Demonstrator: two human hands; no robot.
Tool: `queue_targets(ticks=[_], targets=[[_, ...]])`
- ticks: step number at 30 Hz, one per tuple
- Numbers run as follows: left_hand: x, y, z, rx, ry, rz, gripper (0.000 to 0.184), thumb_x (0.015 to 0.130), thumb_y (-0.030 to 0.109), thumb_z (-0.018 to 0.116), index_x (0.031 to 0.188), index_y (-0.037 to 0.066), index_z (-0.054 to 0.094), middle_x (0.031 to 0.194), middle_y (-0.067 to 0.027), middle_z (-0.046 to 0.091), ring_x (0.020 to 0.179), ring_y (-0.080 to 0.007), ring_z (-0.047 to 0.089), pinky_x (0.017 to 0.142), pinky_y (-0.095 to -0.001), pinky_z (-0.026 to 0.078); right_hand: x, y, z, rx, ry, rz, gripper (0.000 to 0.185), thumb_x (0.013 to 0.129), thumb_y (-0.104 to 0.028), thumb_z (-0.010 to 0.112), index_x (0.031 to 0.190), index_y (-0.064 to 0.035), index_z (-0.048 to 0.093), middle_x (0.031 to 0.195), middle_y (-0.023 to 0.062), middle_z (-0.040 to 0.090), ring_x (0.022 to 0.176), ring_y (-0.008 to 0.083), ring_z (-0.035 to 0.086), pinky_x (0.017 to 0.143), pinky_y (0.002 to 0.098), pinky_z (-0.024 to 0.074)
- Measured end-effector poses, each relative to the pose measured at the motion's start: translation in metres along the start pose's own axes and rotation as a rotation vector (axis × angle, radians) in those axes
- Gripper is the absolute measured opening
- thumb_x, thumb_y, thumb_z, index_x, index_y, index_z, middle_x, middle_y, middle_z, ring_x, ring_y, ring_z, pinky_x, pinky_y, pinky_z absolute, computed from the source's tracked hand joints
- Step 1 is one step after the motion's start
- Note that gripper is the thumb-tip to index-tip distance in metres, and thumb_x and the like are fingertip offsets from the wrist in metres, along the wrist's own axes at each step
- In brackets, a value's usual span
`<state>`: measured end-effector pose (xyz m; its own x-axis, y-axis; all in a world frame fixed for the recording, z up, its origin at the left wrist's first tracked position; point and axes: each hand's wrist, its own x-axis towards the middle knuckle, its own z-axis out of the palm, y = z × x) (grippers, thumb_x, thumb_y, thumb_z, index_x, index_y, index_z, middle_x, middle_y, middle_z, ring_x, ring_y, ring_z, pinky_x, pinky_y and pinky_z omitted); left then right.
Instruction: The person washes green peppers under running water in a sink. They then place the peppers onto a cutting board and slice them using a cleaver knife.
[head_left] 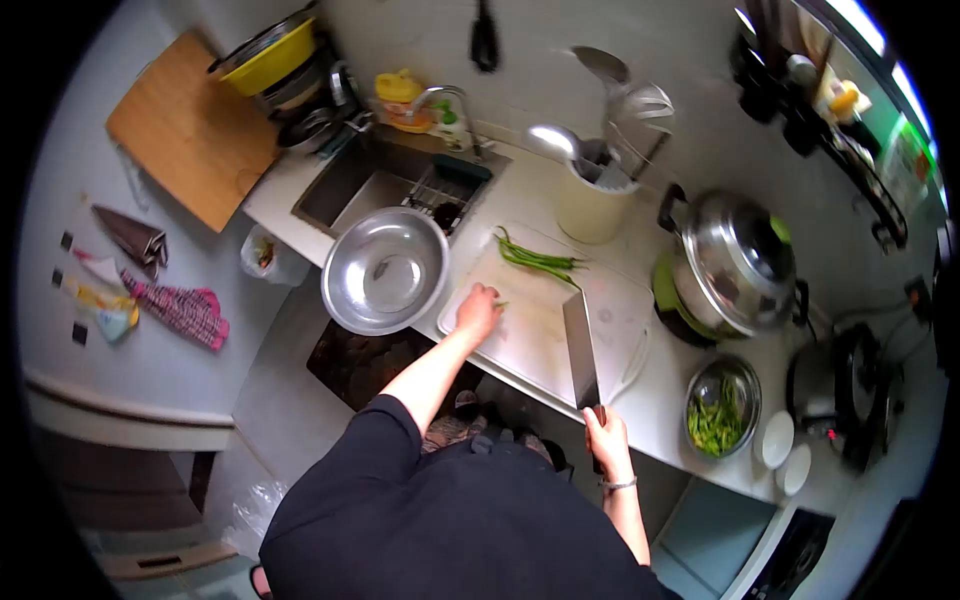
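At a white surface [665, 400], gripping the knife [579, 350] in the right hand [607, 440] with fingers clamped on it. Farther up, at the left side of the board [535, 335], curling the left hand [479, 313] beside a green bit [501, 304]; cannot tell whether clamped on it. Beyond, near the knife's tip, green pods [538, 259].

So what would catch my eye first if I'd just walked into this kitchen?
Probably the broad cleaver in the right hand, its blade over the white cutting board. The big, shiny metal bowl by the sink stands out too, to the board's left. Long green vegetables lie on the board's far side.
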<state>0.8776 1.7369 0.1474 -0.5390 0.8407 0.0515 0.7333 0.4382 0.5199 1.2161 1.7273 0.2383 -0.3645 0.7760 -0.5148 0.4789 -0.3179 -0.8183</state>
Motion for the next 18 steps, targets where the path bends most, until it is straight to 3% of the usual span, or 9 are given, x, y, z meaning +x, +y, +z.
queue_targets(ticks=[1,3,5,8,10,11,13,15,18], targets=[[0.005,-0.002,0.005,0.027,-0.041,-0.032,0.023,0.072,0.016,0.067,0.092,0.006,0.063,0.099,-0.015,0.055,0.09,-0.0334,0.058,0.076,-0.0428,0.048,0.014,0.024,0.003,-0.121,0.036,-0.101,0.03,0.086,-0.024,0.064,0.074,0.001,0.051,0.06,0.0035,0.052,0.053,0.0128,0.048,0.05,0.0282,0.0407],[0.012,-0.003,0.011,0.117,-0.107,-0.066,0.016,0.074,0.015,0.063,0.088,0.006,0.064,0.098,-0.0163,0.056,0.088,-0.0338,0.059,0.075,-0.0424,0.049,0.037,0.064,0.007,-0.253,0.086,-0.334,0.03,0.09,-0.024,0.059,0.071,-0.0059,0.046,0.054,0.0009,0.046,0.041,0.01,0.045,0.038,0.0258,0.0366],[0.013,-0.012,0.018,0.149,-0.122,-0.027,0.015,0.074,0.014,0.062,0.086,0.005,0.064,0.096,-0.017,0.056,0.089,-0.0328,0.059,0.073,-0.0434,0.049,0.033,0.057,0.008,-0.137,0.031,-0.201,0.028,0.092,-0.024,0.057,0.072,-0.007,0.045,0.053,-0.0002,0.044,0.04,0.0094,0.043,0.036,0.0248,0.0346],[0.005,-0.018,0.0,0.009,0.018,0.007,0.012,0.075,0.014,0.063,0.082,0.005,0.061,0.087,-0.0151,0.058,0.081,-0.0339,0.059,0.071,-0.0422,0.049,0.016,0.026,0.015,0.025,-0.006,-0.073,0.027,0.093,-0.024,0.056,0.074,-0.0088,0.044,0.053,-0.0019,0.042,0.04,0.0081,0.04,0.036,0.0234,0.0329],[-0.003,-0.01,-0.041,-0.513,0.036,0.045,0.012,0.077,0.011,0.067,0.082,0.003,0.06,0.078,-0.0103,0.062,0.069,-0.0255,0.061,0.064,-0.0344,0.05,0.009,0.009,0.023,0.074,0.043,-0.03,0.024,0.091,-0.021,0.059,0.076,-0.0066,0.046,0.054,-0.0012,0.044,0.04,0.0081,0.041,0.035,0.0237,0.034],[-0.007,-0.01,-0.068,-0.514,0.042,0.04,0.012,0.077,0.011,0.067,0.082,0.003,0.06,0.078,-0.0103,0.062,0.069,-0.0255,0.061,0.064,-0.0344,0.05,0.012,0.016,0.025,0.077,0.056,-0.042,0.024,0.091,-0.021,0.058,0.077,-0.0065,0.046,0.053,-0.0011,0.043,0.039,0.0083,0.041,0.034,0.0236,0.0343],[-0.012,-0.034,-0.128,-0.789,0.273,-0.017,0.013,0.079,0.009,0.069,0.084,0.004,0.059,0.074,-0.0047,0.063,0.063,-0.0145,0.06,0.058,-0.026,0.049,0.008,0.004,0.037,0.05,0.111,-0.002,0.024,0.092,-0.022,0.056,0.078,-0.0064,0.045,0.053,-0.0008,0.043,0.038,0.0084,0.041,0.034,0.0237,0.0345],[-0.007,-0.092,-0.176,-0.782,0.435,-0.099,0.014,0.081,0.007,0.068,0.09,0.005,0.057,0.076,-0.0021,0.061,0.065,-0.0083,0.058,0.056,-0.0221,0.047,0.011,-0.001,0.051,0.104,0.139,0.007,0.025,0.093,-0.026,0.054,0.079,-0.0078,0.044,0.052,-0.001,0.041,0.038,0.009,0.04,0.033,0.0239,0.0342],[-0.006,-0.177,-0.267,-0.755,0.7,-0.203,0.013,0.085,0.002,0.059,0.095,0.005,0.052,0.075,-0.003,0.06,0.061,-0.0085,0.057,0.051,-0.0238,0.048,0.012,-0.021,0.079,0.156,0.184,0.061,0.024,0.094,-0.028,0.052,0.081,-0.0098,0.044,0.053,-0.0012,0.04,0.036,0.0088,0.038,0.032,0.0244,0.0337]])
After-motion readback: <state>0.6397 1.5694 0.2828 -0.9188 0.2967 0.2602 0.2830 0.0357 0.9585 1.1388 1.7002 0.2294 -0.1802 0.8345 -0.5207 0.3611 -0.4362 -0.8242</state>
